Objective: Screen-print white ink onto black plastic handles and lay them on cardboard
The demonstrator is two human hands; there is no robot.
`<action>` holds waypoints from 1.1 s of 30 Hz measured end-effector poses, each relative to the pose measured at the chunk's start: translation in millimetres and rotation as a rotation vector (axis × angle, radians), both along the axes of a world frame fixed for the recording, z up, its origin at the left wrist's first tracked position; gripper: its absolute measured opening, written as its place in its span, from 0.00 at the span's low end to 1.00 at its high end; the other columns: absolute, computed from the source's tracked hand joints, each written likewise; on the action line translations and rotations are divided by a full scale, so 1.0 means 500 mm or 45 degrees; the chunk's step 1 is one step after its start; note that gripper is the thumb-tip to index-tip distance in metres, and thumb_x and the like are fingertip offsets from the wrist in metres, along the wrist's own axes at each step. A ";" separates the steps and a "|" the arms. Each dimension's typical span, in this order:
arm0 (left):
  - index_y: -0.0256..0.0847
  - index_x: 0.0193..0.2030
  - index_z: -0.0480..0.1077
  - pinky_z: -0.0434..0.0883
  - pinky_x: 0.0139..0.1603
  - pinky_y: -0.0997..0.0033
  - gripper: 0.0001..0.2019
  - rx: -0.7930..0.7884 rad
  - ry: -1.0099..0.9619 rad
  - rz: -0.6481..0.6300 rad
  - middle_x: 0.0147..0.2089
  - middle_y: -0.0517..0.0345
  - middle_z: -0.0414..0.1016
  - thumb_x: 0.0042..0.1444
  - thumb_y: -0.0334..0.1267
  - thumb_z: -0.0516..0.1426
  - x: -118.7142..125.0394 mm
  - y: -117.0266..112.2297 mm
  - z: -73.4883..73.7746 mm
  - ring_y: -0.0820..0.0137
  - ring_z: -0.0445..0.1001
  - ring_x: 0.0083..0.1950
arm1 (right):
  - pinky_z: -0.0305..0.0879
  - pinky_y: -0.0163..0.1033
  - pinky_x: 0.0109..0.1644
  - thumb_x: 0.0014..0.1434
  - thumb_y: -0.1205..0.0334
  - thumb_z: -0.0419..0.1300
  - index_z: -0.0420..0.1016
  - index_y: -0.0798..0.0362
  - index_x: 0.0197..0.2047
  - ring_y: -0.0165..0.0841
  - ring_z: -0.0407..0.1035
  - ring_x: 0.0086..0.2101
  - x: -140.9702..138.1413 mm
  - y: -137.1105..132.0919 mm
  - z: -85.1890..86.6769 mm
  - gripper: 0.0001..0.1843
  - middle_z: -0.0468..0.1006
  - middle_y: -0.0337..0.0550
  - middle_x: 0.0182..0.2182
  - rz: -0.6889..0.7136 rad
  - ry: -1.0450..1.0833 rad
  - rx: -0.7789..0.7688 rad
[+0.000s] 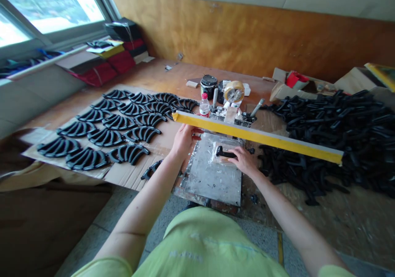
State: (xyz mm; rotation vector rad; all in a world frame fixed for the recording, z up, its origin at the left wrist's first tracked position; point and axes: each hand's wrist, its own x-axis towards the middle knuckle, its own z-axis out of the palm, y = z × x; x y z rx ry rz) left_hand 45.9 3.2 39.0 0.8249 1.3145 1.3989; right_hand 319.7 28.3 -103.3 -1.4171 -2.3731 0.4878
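My right hand [243, 160] rests closed on a small black curved plastic part [224, 153] that lies on a taped block on the grey metal work plate [212, 178]. My left hand [184, 139] sits at the plate's far-left corner, just under the left end of a long yellow-edged bar [259, 136] that slants over the plate; its fingers curl at the edge, and what they grip is hidden.
Rows of black curved parts [108, 137] lie on cardboard [123, 176] to the left. A big heap of the same parts [336, 129] fills the right. Behind the plate stand a black can [209, 85], a small bottle [204, 105] and a tape roll [233, 91].
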 end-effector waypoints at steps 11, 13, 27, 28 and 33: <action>0.34 0.49 0.71 0.67 0.28 0.72 0.33 -0.655 -0.136 -0.551 0.43 0.43 0.78 0.50 0.63 0.55 0.062 -0.240 -0.210 0.67 0.75 0.35 | 0.64 0.46 0.51 0.61 0.65 0.54 0.73 0.51 0.40 0.40 0.66 0.45 -0.029 -0.008 -0.003 0.06 0.74 0.46 0.40 0.271 -0.064 0.120; 0.35 0.48 0.71 0.66 0.28 0.73 0.32 -0.654 -0.171 -0.517 0.42 0.44 0.78 0.49 0.62 0.55 0.065 -0.253 -0.224 0.68 0.74 0.34 | 0.64 0.47 0.51 0.62 0.66 0.52 0.72 0.51 0.43 0.40 0.66 0.45 -0.020 -0.004 -0.012 0.09 0.74 0.47 0.41 0.302 -0.019 0.127; 0.39 0.41 0.64 0.69 0.26 0.73 0.27 -0.437 -0.312 0.340 0.38 0.50 0.76 0.51 0.64 0.53 -0.014 -0.257 -0.233 0.66 0.76 0.34 | 0.63 0.46 0.52 0.66 0.64 0.48 0.75 0.50 0.46 0.41 0.66 0.46 -0.337 -0.146 0.074 0.14 0.74 0.49 0.44 0.733 0.169 0.123; 0.39 0.39 0.63 0.69 0.26 0.73 0.26 -0.460 -0.253 0.428 0.35 0.52 0.76 0.52 0.63 0.53 -0.047 -0.273 -0.248 0.67 0.76 0.33 | 0.63 0.46 0.53 0.66 0.63 0.49 0.75 0.50 0.46 0.40 0.66 0.46 -0.371 -0.149 0.064 0.14 0.74 0.49 0.44 0.754 0.180 0.089; 0.38 0.35 0.62 0.68 0.26 0.72 0.24 -0.678 0.074 0.759 0.33 0.48 0.77 0.58 0.60 0.45 -0.209 -0.390 -0.343 0.69 0.73 0.29 | 0.63 0.42 0.52 0.65 0.61 0.51 0.74 0.50 0.51 0.39 0.66 0.47 -0.507 -0.111 -0.018 0.15 0.74 0.49 0.43 0.710 -0.032 -0.112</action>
